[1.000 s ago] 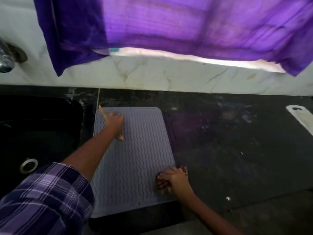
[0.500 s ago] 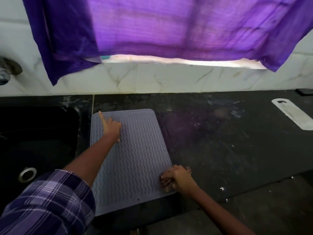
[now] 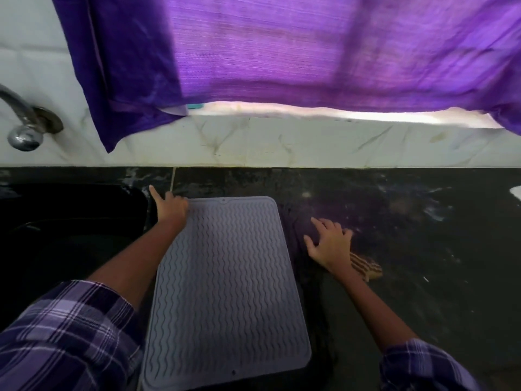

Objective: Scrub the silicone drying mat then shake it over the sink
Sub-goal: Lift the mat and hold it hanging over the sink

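Note:
The grey silicone drying mat [image 3: 228, 280], ribbed with wavy lines, lies flat on the black counter just right of the sink [image 3: 70, 235]. My left hand [image 3: 170, 208] sits on the mat's far left corner. Its fingers are curled over that corner and the index finger points away. My right hand [image 3: 328, 241] rests on the counter to the right of the mat, fingers spread and holding nothing. A brown striped scrubber [image 3: 366, 268] lies on the counter beside my right wrist, partly hidden by it.
A metal tap [image 3: 24, 122] sticks out of the white tiled wall above the black sink. A purple cloth [image 3: 282, 57] hangs across the window over the counter. The edge of a white object [image 3: 516, 193] shows at the far right of the dark counter [image 3: 423, 277].
My right hand left the mat's near right edge, moved onto the counter and opened, with the scrubber now beside the wrist. My left hand slid from the mat's surface to its far left corner.

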